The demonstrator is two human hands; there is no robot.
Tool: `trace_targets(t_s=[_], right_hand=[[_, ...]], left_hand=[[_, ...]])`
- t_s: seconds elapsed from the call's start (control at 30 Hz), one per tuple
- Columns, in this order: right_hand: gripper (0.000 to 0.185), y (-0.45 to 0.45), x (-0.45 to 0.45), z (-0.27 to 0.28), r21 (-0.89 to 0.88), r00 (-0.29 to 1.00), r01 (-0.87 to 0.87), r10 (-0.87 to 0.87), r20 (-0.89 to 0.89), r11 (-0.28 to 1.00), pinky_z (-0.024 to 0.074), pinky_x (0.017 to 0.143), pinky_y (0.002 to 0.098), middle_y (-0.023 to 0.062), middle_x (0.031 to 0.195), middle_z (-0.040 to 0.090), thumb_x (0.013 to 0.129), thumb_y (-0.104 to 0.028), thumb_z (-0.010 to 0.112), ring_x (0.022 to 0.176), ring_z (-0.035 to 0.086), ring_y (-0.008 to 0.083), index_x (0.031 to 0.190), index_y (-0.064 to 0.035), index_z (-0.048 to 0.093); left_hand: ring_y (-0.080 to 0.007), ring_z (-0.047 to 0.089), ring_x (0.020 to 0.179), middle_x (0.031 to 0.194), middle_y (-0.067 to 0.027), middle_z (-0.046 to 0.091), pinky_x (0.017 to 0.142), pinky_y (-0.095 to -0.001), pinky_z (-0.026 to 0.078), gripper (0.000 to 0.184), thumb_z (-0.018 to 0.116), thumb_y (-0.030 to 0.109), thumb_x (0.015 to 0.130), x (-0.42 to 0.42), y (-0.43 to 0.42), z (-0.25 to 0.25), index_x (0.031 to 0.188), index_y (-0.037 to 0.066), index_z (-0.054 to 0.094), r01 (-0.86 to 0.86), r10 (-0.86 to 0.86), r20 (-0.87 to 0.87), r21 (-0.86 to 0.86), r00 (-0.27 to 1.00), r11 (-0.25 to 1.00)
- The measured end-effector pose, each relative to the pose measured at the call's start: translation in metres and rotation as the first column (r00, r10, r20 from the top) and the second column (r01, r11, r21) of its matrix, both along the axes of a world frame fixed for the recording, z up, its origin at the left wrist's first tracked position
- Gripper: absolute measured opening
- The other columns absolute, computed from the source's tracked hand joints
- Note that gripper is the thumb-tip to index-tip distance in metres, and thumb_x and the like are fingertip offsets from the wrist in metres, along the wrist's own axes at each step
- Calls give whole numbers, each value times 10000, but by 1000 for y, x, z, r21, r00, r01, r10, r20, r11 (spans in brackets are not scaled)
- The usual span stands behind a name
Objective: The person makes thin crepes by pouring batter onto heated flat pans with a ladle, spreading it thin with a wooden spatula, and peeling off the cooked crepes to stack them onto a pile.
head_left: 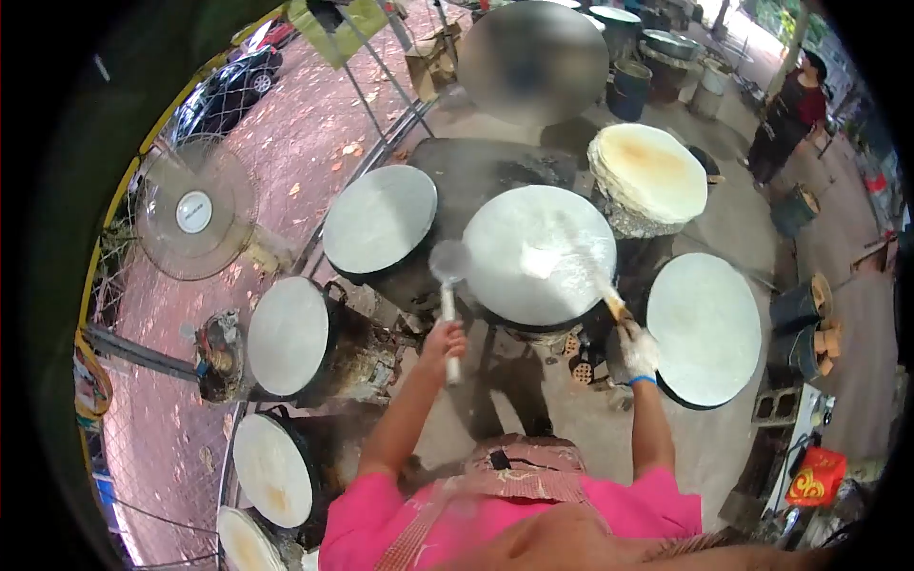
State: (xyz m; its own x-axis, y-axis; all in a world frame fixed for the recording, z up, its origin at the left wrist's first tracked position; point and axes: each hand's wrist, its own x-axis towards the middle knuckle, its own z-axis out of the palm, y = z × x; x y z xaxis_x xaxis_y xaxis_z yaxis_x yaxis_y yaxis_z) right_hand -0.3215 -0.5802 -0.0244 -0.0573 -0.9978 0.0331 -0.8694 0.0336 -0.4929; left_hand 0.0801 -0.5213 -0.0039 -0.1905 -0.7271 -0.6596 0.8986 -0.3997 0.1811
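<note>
My left hand (445, 347) is wrapped round the white handle of a ladle (449, 262), its round grey head raised beside the central griddle. My right hand (638, 352), in a whitish glove with a blue band at the wrist, grips a wooden-handled brush or scraper (615, 303); blur hides its exact kind. That tool's pale end reaches over the right edge of the large round griddle (495, 247). White batter (540, 261) covers much of the griddle, with a thicker patch near the middle. Another white-covered griddle (705, 328) stands just right of my right hand.
More round griddles (381, 219) curve along the left side. A stack of thin flatbreads (652, 171) sits behind the central griddle. A fan (194, 211) stands by the wire fence at left. A person (788, 114) stands far right, near several buckets (795, 209).
</note>
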Motion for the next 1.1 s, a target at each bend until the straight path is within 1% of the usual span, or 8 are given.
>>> trace_targets(t_s=[0.1, 0.4, 0.47, 0.57, 0.7, 0.77, 1.0, 1.1], right_hand=[[325, 31, 2, -36, -20, 943, -63, 53, -329, 998, 470, 559, 460, 176, 693, 588, 869, -393, 469, 607, 602, 334, 966, -119, 616], [248, 108, 62, -2, -131, 978, -191, 178, -104, 973, 460, 648, 413, 124, 819, 628, 772, -291, 621, 732, 594, 307, 957, -127, 639], [325, 122, 68, -7, -233, 973, -219, 194, -124, 947, 460, 646, 403, 121, 850, 629, 768, -259, 638, 729, 590, 298, 1055, -110, 612], [471, 119, 84, -5, -340, 987, -150, 159, -1, 928, 471, 697, 391, 131, 969, 630, 820, -254, 602, 785, 605, 301, 1243, -74, 500], [496, 104, 80, -10, -142, 1000, -10, 7, -22, 990, 482, 723, 365, 120, 1006, 631, 838, -291, 575, 813, 616, 275, 1263, -55, 477], [484, 103, 92, 43, 172, 997, -52, 40, 69, 984, 468, 796, 324, 154, 1039, 613, 893, -273, 504, 862, 592, 253, 1312, -45, 422], [371, -2, 154, -12, -33, 824, -535, 530, 198, 844, 468, 763, 337, 141, 1007, 623, 886, -283, 506, 869, 589, 238, 1181, -58, 519], [334, -19, 222, -28, -30, 647, -710, 668, 367, 704, 468, 749, 342, 135, 993, 627, 883, -288, 506, 873, 588, 232, 1124, -63, 561]], left_hand=[[-69, 313, 423, 587, 28, 321, 326, -228, 265, 142, 515, 90, 832, -53, -30, 13, 784, 119, 385, 32, -11, 467, -36, 884, 999], [-89, 307, 356, 526, 19, 344, 306, -234, 266, 128, 492, 218, 895, -25, 37, -15, 806, 140, 443, 269, -313, -60, -379, 948, 886], [-74, 298, 351, 537, 30, 335, 269, -220, 244, 108, 500, 174, 893, -33, 85, 44, 843, 163, 405, 127, -117, 360, -4, 926, 992], [-67, 298, 337, 516, 16, 314, 250, -202, 228, 87, 481, 283, 911, -18, 78, 15, 920, 200, 458, 149, -131, -180, 91, 975, 985], [-42, 293, 324, 491, 24, 320, 264, -185, 244, 134, 457, 328, 921, 6, 115, 8, 891, 198, 457, 234, -313, -270, -289, 911, 929], [-53, 327, 373, 567, 23, 386, 254, -194, 233, 80, 438, 253, 932, 11, 151, 17, 880, 194, 422, 178, -234, -93, -407, 968, 896], [-63, 361, 448, 588, 39, 371, 364, -210, 289, 158, 482, 290, 910, -25, 254, 36, 995, 209, 376, -256, 215, 228, 170, 950, 952], [-71, 263, 361, 498, 29, 312, 322, -231, 199, 323, 419, 385, 916, -58, 311, -3, 700, 148, 384, -479, 478, 37, 126, 877, 869]])
